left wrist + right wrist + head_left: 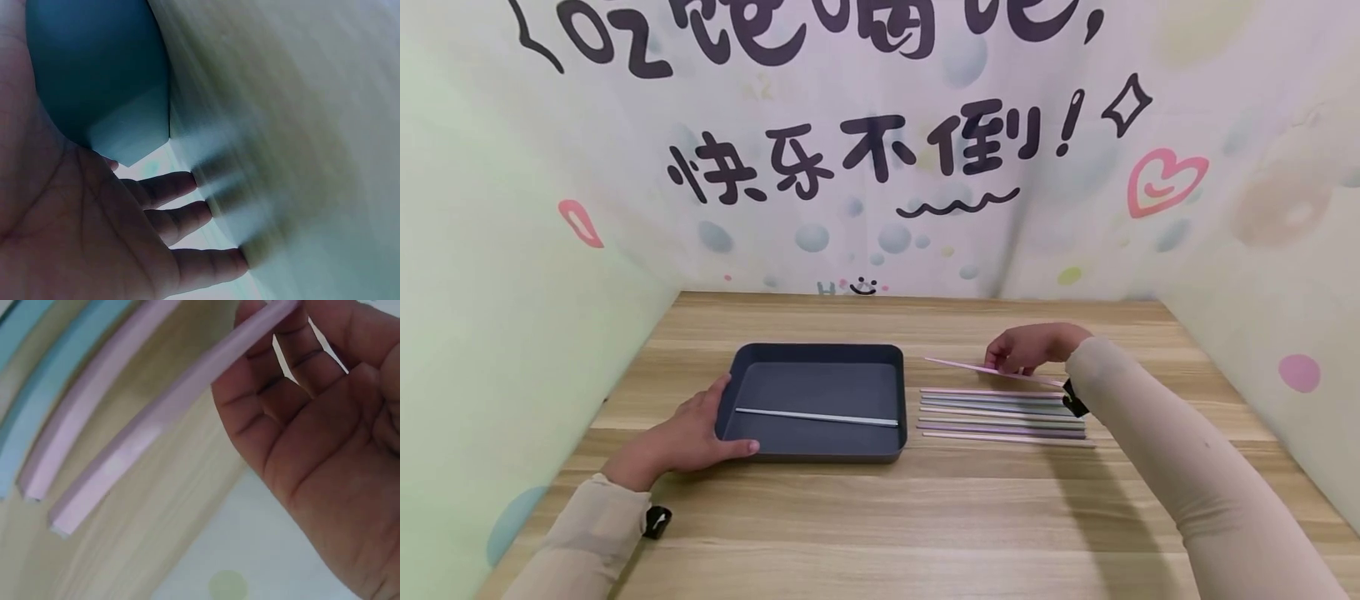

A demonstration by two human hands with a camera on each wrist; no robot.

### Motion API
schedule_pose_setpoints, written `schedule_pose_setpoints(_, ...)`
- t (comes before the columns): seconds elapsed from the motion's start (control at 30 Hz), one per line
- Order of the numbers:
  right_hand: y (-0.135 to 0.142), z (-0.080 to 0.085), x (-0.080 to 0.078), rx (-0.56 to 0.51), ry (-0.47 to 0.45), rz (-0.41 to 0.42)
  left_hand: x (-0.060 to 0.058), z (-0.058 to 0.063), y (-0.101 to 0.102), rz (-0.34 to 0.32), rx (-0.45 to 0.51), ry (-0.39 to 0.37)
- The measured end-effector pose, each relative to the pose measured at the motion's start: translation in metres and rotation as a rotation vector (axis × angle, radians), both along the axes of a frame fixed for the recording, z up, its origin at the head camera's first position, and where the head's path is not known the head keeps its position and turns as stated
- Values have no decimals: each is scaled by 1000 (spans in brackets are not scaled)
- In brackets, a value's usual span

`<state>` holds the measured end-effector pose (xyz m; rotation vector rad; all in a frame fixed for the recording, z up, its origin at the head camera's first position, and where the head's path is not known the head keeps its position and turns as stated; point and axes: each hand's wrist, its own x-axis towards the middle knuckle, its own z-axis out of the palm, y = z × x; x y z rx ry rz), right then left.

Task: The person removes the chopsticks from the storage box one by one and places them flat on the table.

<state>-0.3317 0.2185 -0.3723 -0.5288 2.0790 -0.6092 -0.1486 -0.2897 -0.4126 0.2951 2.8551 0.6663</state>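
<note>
A dark grey rectangular tray (pixel 820 457) lies on the table with one pale blue chopstick (pixel 817 417) slanting across its floor. My left hand (pixel 694 432) rests against the tray's left side, thumb along the front corner. In the left wrist view the palm touches the tray wall (pixel 103 81), while several fingers (pixel 212 265) extend down to the tabletop. Right of the tray, my right hand (pixel 1024 348) pinches a pink chopstick (pixel 958 364) between thumb and fingers. Seen from the right wrist, this pink chopstick (pixel 125 447) runs out from the fingertips, its blunt end at lower left.
Several pastel chopsticks (pixel 1000 410) in pink, blue, cream and purple lie side by side just right of the tray, in front of the right hand. The wooden table (pixel 865 533) meets a printed cloth backdrop (pixel 820 267) at its far edge.
</note>
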Motion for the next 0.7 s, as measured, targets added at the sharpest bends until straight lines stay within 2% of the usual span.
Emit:
schedule_pose_setpoints(0.5,-1,-6,7,1,57,51,3,-1,1,9,1,-3)
schedule_pose_setpoints(0.7,3,-11,8,-21,68,67,0,-1,1,2,-2,-4)
